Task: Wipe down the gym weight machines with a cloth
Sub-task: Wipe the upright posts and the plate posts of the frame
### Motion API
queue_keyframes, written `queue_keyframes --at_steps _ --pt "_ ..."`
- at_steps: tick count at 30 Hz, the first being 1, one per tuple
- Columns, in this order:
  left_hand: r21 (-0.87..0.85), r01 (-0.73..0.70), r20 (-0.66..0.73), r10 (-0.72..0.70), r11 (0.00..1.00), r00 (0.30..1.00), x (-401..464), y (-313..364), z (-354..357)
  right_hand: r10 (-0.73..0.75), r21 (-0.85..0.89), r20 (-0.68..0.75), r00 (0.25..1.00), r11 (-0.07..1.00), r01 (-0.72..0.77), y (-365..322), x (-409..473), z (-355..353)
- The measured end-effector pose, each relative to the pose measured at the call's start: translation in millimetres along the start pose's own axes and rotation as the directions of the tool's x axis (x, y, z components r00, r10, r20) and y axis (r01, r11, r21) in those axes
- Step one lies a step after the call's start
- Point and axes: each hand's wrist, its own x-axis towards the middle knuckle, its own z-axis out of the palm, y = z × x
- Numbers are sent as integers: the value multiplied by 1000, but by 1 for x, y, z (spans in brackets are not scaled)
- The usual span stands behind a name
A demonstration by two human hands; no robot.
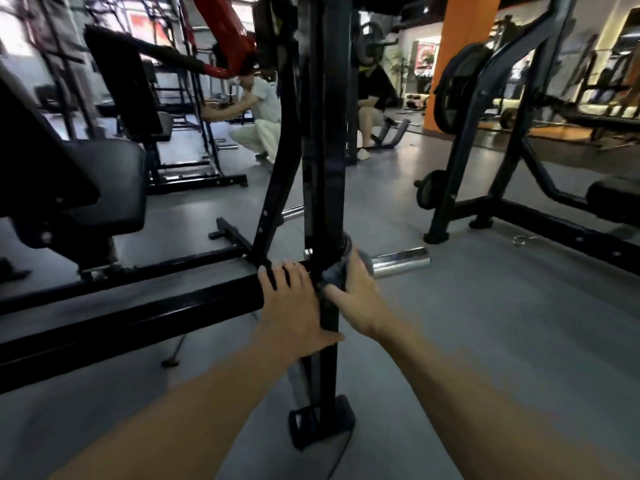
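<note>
The person is in the middle of wiping the black upright post of a weight machine, low down, where it meets the long black bar that lies along the floor. The right hand holds a small grey cloth pressed against the post, with the thumb on the near side and the fingers curled around behind. The picture is a bit blurry there, so how much of the post the cloth wraps is hard to tell. The left hand rests flat on the end of the long bar, just beside the post, with its fingers spread and straight, holding nothing; it looks like it is there for balance. The next move is likely to slide the cloth down the post to the black foot, or up toward the higher part. A shiny metal peg sticks out to the right, just behind the right hand, so the hand may bump it if it swings that way. A thin slanted brace stands close on the left of the post, which makes a tight corner. The grey floor to the right is open, so there is room to move on that side.
</note>
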Motion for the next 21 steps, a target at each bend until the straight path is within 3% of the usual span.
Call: queue_keyframes --at_steps 3,6,10,12,17,21 --pt "36 34 -6 -34 999 999 -1 3 -3 -29 -141 108 994 989 44 19 17 -14" --pt "47 25 23 -26 999 999 -3 4 -7 -108 -377 191 976 910 175 29 42 -21" --pt "64 5 45 -8 998 999 -4 2 -11 -39 -568 281 959 798 199 40 63 -21" --pt "54 -19 77 14 998 997 -4 -1 -12 -32 -580 298 954 788 207 46 62 -23" --pt "11 -26 142 24 1000 990 -6 -7 -22 -188 -553 199 962 789 268 51 55 -22" --pt "6 -68 195 66 998 979 -10 -13 -31 -174 -507 18 985 847 159 31 33 -14"
